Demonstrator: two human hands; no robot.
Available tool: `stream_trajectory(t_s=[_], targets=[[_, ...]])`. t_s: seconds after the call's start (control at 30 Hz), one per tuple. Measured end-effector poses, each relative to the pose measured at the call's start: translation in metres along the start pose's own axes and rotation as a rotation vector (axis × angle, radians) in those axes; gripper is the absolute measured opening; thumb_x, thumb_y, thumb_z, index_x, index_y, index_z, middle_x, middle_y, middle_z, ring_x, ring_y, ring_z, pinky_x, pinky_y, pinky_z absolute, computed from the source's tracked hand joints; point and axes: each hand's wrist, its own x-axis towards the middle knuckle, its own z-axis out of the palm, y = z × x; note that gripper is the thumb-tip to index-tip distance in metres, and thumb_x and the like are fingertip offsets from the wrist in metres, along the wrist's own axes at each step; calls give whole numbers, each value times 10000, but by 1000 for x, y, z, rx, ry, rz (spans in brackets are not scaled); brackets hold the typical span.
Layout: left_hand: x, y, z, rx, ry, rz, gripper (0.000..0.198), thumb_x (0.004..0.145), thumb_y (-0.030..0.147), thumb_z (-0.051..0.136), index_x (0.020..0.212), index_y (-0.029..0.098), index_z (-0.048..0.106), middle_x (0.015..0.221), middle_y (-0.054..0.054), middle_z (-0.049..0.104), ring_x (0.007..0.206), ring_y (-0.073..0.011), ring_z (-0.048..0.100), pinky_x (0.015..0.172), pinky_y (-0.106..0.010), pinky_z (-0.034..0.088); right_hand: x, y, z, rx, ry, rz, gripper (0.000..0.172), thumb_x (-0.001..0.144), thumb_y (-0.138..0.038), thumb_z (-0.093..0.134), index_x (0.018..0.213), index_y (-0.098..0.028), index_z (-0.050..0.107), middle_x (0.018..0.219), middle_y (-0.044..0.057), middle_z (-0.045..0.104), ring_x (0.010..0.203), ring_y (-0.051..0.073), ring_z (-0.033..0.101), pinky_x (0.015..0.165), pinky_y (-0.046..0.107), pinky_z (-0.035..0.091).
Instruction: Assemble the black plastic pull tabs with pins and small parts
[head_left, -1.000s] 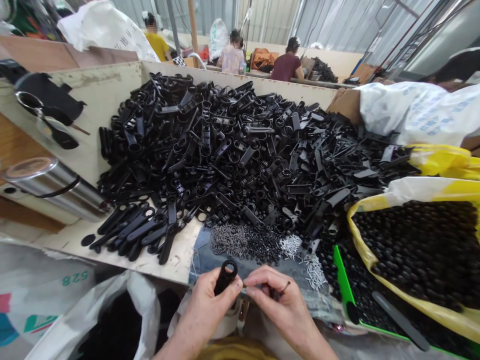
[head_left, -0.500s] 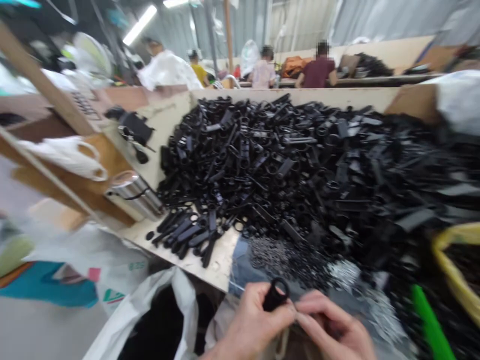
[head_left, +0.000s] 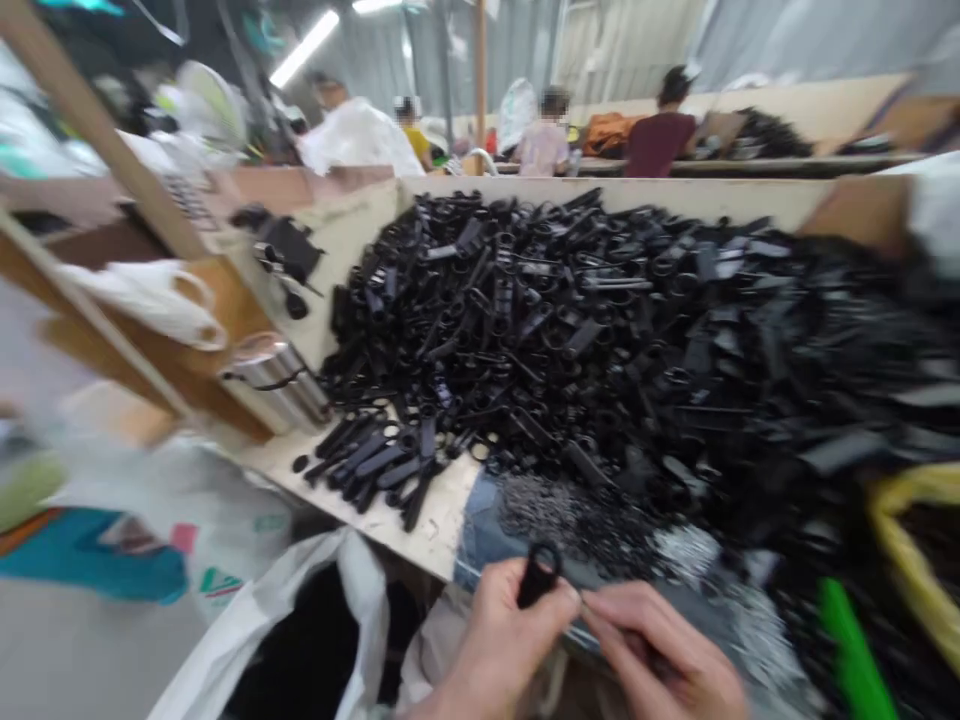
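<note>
My left hand [head_left: 502,640] is closed around a black plastic part with a ring-shaped end [head_left: 540,573], and the ring sticks up between thumb and fingers. Close beside it, my right hand [head_left: 664,645] is pinched, its fingertips almost at the left thumb. Whatever lies in that pinch is too small to name. Just beyond both hands, small dark metal pieces [head_left: 532,505] and shiny silver pieces [head_left: 686,550] lie on a blue-grey sheet [head_left: 474,545]. A great heap of black plastic parts [head_left: 525,320] rises behind them.
Several black parts [head_left: 375,465] lie at the table's front left, near a steel flask [head_left: 281,380]. A white sack [head_left: 360,610] with black contents stands below. At right are a green strip [head_left: 851,650] and a yellow-rimmed container [head_left: 892,540]. People [head_left: 660,140] sit at the back.
My left hand and the black part have shifted slightly left, and the ring end has tilted. The right hand stays pinched close by. The whole view has turned a little.
</note>
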Motion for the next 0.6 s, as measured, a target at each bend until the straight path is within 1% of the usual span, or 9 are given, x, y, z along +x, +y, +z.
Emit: stream_trajectory(t_s=[0.07,0.13,0.2,0.23,0.33,0.4,0.6], targets=[[-1,0,2,-70,27,-50,432,655,523,860,759,178,623,617,62,464,570,-89,326,528,-224,260,2,-4,4,-11,64,-36,157,870,-371,791,787,-242,826,743,65,726,588,184,623,521,264,477],[-1,0,3,-125,-4,-116,491,672,585,858,817,192,603,533,123,339,495,-64,218,483,-217,178,4,-5,8,-3,98,-41,171,890,-357,773,784,-229,814,718,46,706,554,153,567,502,250,429],[-1,2,3,-147,-34,-155,548,649,622,871,839,196,584,519,158,255,482,-52,133,466,-211,122,5,-5,12,21,127,-17,176,891,-351,771,777,-222,807,705,34,694,548,138,530,499,242,400],[-2,3,4,-151,-43,-165,570,633,635,878,839,196,578,522,165,236,485,-50,113,463,-207,109,5,-5,13,32,137,0,174,887,-348,773,775,-219,806,704,32,691,554,137,522,504,240,395],[-4,6,5,-160,-39,-165,596,601,652,889,823,196,576,534,163,233,486,-47,123,465,-195,106,3,-4,13,44,139,48,157,875,-341,784,785,-215,810,712,29,687,564,135,512,517,242,395],[-5,6,6,-168,-25,-161,592,595,648,894,819,198,581,535,159,236,479,-46,138,464,-194,101,2,-2,12,37,136,44,146,876,-335,783,794,-217,812,719,28,688,560,134,510,515,243,395],[-4,-2,6,-204,-17,-145,555,628,619,893,816,198,585,487,162,287,443,-34,152,432,-191,109,-1,3,14,-18,138,-82,91,913,-260,743,862,-241,817,773,34,717,600,153,580,531,251,408]])
